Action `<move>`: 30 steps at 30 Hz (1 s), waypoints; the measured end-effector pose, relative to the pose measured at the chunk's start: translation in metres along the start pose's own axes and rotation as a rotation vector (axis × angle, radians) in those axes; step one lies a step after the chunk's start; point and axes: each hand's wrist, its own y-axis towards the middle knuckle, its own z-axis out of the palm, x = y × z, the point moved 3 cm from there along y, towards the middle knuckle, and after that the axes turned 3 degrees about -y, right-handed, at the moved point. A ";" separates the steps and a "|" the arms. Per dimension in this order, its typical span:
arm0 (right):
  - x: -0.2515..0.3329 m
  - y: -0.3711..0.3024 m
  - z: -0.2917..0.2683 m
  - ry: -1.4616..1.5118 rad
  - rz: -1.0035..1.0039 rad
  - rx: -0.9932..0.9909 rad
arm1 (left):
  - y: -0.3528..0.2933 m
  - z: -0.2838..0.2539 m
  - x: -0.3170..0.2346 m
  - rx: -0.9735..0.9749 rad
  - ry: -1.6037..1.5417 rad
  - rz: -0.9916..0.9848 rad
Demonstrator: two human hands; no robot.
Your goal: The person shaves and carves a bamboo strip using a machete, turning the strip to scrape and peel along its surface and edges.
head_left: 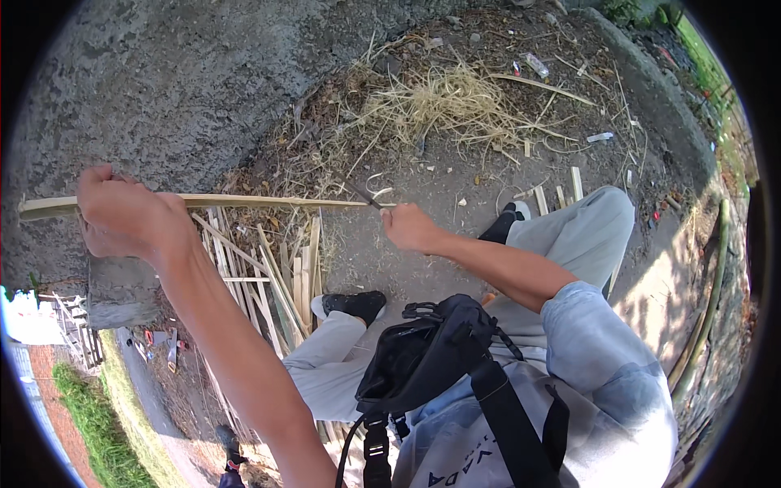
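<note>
My left hand (134, 213) is closed round a long, pale bamboo strip (268, 200), gripping it toward its left end. The strip lies crosswise in front of me, its far left tip sticking out past the fist. At the strip's right end my right hand (411, 228) is closed on a knife (359, 192). The thin dark blade slants up and left across the strip and seems to touch it. Fingers hide the knife's handle.
Split bamboo pieces (305, 272) lie heaped left of my feet. Beyond them is a tangle of thin shavings (443, 102) on the dirt. A rough grey concrete slab (187, 81) rises at the far left. Another person's foot (229, 439) shows at lower left.
</note>
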 end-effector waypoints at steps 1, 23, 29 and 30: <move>0.019 -0.018 -0.009 -0.003 0.010 0.029 | -0.001 -0.002 -0.005 -0.076 -0.006 0.047; -0.104 -0.018 0.038 -0.053 0.195 -0.019 | 0.008 -0.017 0.004 0.145 -0.074 0.131; 0.030 -0.049 0.012 0.062 -0.102 -0.048 | 0.027 -0.031 -0.014 0.092 -0.034 0.137; 0.012 -0.048 0.015 0.060 -0.081 -0.055 | 0.029 -0.033 -0.014 0.151 -0.085 0.127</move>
